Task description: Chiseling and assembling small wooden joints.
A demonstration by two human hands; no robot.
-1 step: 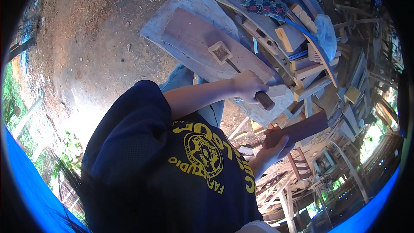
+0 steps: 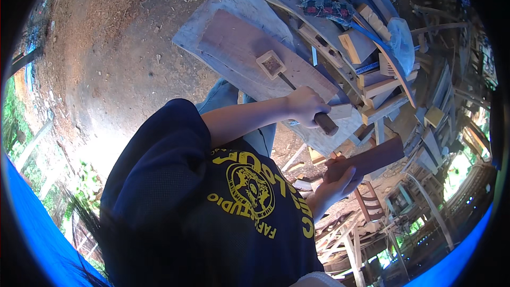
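My left hand [image 2: 306, 105] is closed around a chisel [image 2: 325, 124]; the butt of its brown handle sticks out below the fist. Its thin dark blade slants up-left to a small square [image 2: 271, 65] with a pale border and brown middle. That square lies on a reddish-brown wooden board [image 2: 234, 34], which rests on a wider grey plank [image 2: 187, 37]. Lower right, my right hand [image 2: 340, 185] grips a dark brown wooden block [image 2: 374, 158] at its near end, thumb along its side. The block is held apart from the chisel.
A pale wood offcut [image 2: 341, 111] lies beside my left hand. Right of the board are stacked wood pieces [image 2: 382, 87], a clear plastic bag [image 2: 400, 45] and a patterned cloth [image 2: 325, 8]. A slatted wooden frame [image 2: 369, 202] stands lower right. Shavings [image 2: 114, 0] litter the dirt floor.
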